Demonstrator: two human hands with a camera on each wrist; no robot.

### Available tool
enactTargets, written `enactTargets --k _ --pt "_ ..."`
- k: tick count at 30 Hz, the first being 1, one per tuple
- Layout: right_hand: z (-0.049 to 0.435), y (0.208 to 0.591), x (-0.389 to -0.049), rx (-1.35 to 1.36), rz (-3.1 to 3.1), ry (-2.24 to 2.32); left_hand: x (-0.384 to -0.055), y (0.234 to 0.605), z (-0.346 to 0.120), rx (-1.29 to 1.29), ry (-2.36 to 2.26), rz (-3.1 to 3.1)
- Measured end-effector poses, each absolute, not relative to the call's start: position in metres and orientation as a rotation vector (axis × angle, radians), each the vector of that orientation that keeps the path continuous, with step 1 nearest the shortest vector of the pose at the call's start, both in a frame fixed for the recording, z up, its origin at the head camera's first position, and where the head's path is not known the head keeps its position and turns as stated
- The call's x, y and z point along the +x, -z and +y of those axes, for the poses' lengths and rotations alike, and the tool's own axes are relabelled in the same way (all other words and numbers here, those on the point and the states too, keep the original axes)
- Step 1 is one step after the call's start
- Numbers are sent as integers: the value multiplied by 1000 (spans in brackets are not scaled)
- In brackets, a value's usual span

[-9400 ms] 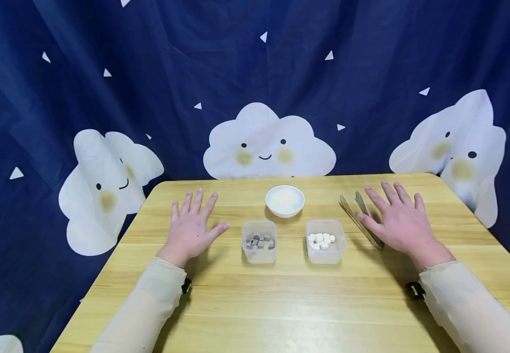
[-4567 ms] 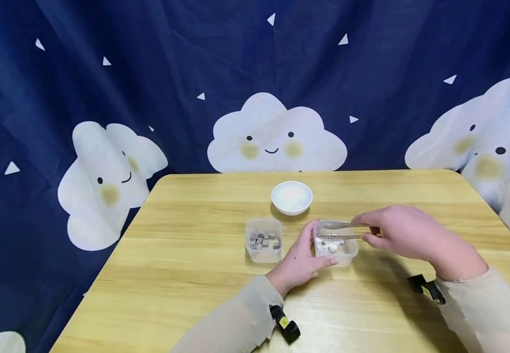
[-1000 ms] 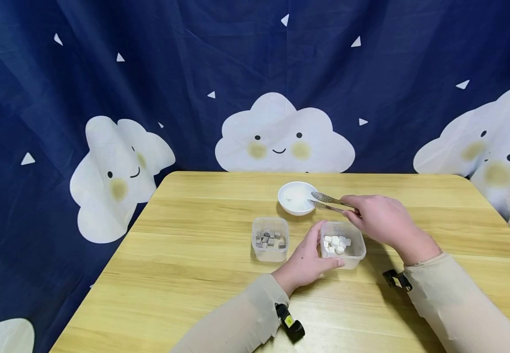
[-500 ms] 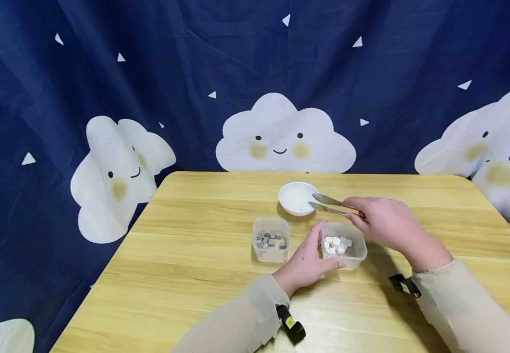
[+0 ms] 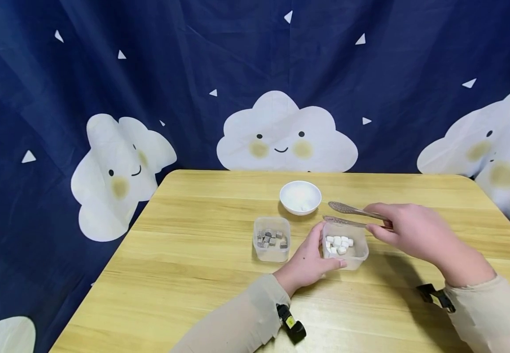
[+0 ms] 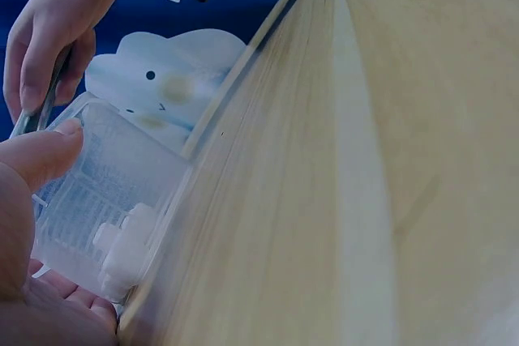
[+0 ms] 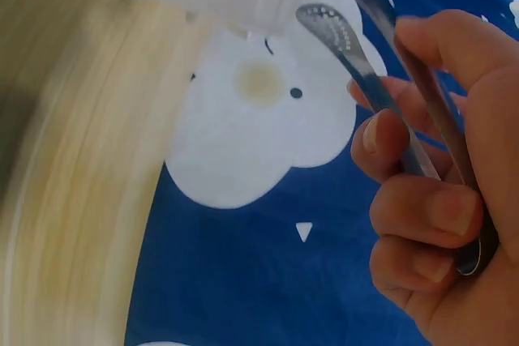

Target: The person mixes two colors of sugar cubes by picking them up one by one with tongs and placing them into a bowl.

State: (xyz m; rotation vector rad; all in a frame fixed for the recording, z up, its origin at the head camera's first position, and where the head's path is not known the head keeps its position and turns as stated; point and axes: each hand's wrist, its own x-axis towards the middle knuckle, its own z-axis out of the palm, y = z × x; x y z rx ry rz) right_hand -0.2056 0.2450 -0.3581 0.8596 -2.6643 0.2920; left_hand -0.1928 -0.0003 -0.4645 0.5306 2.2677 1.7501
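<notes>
My right hand [image 5: 418,233] grips metal tongs [image 5: 356,211], fingers curled round their handle in the right wrist view. Spread apart, the perforated tips of the tongs are above the back rim of a clear plastic container [image 5: 360,252], with nothing between them. Several small white cubes [image 5: 341,250] lie in that container. Thumb and fingers of my left hand [image 5: 305,262] hold its left side. Behind it stands a white bowl [image 5: 300,192] with a small white piece [image 5: 303,208] near its front wall.
A second clear container [image 5: 271,255] with several grey cubes [image 5: 272,241] stands left of my left hand. Wooden tabletop [image 5: 184,245] stretches around everything. At the table's far edge hangs a blue curtain [image 5: 193,49] with cloud prints.
Flat hands left the table; the left took hold of the white-cube container, the right picked up the tongs. A white piece appeared in the bowl. Just now the tongs moved back right from the bowl.
</notes>
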Motion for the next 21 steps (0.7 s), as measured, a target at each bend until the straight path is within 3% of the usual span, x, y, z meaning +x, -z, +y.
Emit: enactTargets --k 21 --pt "251 347 -197 1058 -2723 -86 -194 468 0 528 -1784 2214"
